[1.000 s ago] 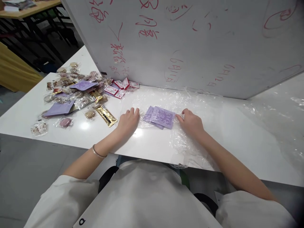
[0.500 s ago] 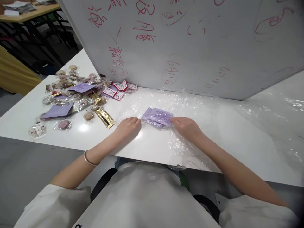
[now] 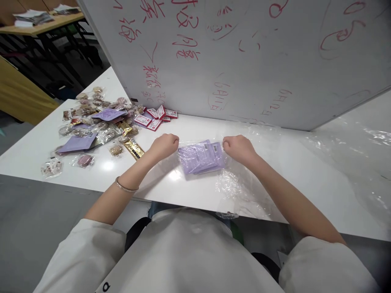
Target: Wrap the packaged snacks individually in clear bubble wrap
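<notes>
Two or more flat purple packets (image 3: 198,158) hang or rest between my hands, wrapped in clear plastic film (image 3: 171,161). Small barcode labels show on their upper right. My left hand (image 3: 166,145) is closed on the film at the packets' left. On the other side, my right hand (image 3: 240,149) is closed on the film near the packets' upper right corner. More crumpled film lies below my right hand, down to the table's front edge. Whether the packets touch the table is hard to tell.
On the white table (image 3: 18,158), a pile of wrapped snacks (image 3: 82,110) with purple packets lies at the left, beside red-and-white cards (image 3: 154,118). A gold packet (image 3: 132,148) is near my left forearm. A whiteboard (image 3: 244,73) stands behind; loose film (image 3: 360,150) spreads at right.
Both hands have moved up and away from me with the film. The purple packets have turned over, now showing barcodes, and appear nearer to me. Film no longer lies spread behind them.
</notes>
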{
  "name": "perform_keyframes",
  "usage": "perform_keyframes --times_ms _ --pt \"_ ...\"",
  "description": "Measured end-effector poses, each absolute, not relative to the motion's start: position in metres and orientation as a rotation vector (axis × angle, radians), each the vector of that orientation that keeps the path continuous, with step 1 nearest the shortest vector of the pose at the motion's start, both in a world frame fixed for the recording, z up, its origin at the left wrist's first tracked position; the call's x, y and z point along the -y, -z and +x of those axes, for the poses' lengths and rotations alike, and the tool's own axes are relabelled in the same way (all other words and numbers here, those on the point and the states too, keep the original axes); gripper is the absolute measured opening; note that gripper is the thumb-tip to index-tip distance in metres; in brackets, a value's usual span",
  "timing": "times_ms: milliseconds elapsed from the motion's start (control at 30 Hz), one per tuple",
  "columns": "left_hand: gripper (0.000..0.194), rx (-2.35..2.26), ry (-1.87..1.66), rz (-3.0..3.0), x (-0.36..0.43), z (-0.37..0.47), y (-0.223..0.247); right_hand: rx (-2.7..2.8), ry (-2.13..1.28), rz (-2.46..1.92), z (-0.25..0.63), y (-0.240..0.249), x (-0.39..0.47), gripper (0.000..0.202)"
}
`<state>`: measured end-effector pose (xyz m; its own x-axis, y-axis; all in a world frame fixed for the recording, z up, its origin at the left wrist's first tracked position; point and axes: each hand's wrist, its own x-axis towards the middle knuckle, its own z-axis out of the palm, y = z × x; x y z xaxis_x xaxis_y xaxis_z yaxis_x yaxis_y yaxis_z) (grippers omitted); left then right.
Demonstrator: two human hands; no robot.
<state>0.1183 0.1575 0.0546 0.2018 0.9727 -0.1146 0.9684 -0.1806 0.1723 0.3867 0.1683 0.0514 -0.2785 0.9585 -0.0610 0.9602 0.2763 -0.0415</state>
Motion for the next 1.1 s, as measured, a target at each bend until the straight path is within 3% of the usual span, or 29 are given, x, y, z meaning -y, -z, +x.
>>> perform_keyframes --times_ms 100,200,333,433,567,700,800,967,1100 --pt "0.018 -1.894 0.16 2.285 -0.157 0.125 -0.033 -2.447 0.139 1.779 0.374 -0.03 -0.174 0.022" --pt "0.023 -1.897 0.125 2.36 -0.144 0.124 -0.01 -2.49 0.116 1.791 0.377 -0.012 -0.168 0.025" --pt "0.03 -1.881 -0.242 2.576 -0.119 0.1 -0.004 -2.799 0.022 1.819 0.409 -0.015 -0.154 0.034" --pt "0.031 -1.589 -0.658 2.846 -0.099 0.083 -0.011 -3.278 -0.051 1.444 0.43 -0.023 -0.144 0.048" --pt "0.048 -1.145 -0.409 2.939 -0.085 0.08 -0.009 -3.35 0.028 0.85 0.431 -0.015 -0.142 0.049" --pt "0.038 -1.384 -0.303 2.755 -0.095 0.081 -0.004 -3.199 -0.012 1.029 0.427 -0.005 -0.155 0.033" --pt "0.032 -1.684 -0.229 2.527 -0.111 0.084 -0.012 -3.094 -0.022 1.302 0.428 -0.014 -0.159 0.032" --pt "0.025 -1.962 0.125 2.292 -0.131 0.105 -0.017 -2.43 0.325 1.804 0.414 -0.032 -0.157 0.021" --pt "0.03 -1.992 0.097 2.26 -0.13 0.11 -0.016 -2.203 0.383 1.94 0.416 -0.035 -0.159 0.028"
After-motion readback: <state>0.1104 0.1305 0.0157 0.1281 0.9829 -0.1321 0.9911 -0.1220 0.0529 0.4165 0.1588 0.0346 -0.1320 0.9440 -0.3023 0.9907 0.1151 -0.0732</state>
